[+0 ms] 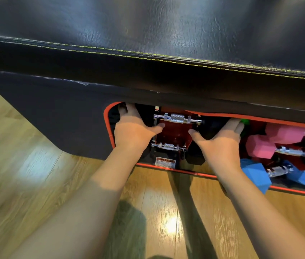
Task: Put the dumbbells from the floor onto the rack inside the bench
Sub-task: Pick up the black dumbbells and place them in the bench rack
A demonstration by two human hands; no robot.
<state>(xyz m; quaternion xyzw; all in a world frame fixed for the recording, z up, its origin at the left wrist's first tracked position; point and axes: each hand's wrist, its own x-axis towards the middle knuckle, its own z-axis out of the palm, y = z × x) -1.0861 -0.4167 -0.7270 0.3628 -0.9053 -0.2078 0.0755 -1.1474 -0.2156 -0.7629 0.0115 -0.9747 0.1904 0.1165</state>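
The black dumbbell (177, 119) sat on the top tier of the red rack (174, 133) inside the bench (148, 53), its chrome handle level across the opening. You had it by both heads, not by the handle. Your left hand (133, 131) wrapped the left head, fingers curled over its top into the dark of the opening, thumb stretched toward the rack just under the handle's left end. Your right hand (220, 141) clasped the right head the same way, thumb pointing in from the other side, so the handle lay bare between your two thumbs. Both arms reached in straight from below.

A second black dumbbell (168, 147) rested on the tier below, partly hidden by your wrists, with a warning label (165, 162) under it. Right of your right hand lay pink dumbbells (278, 139) stacked above a blue dumbbell (276, 171), all within the red-trimmed opening. Something green (245, 122) showed just beyond your right fingertips; I could not tell what. Wooden floor (26, 165) ran beneath the bench.
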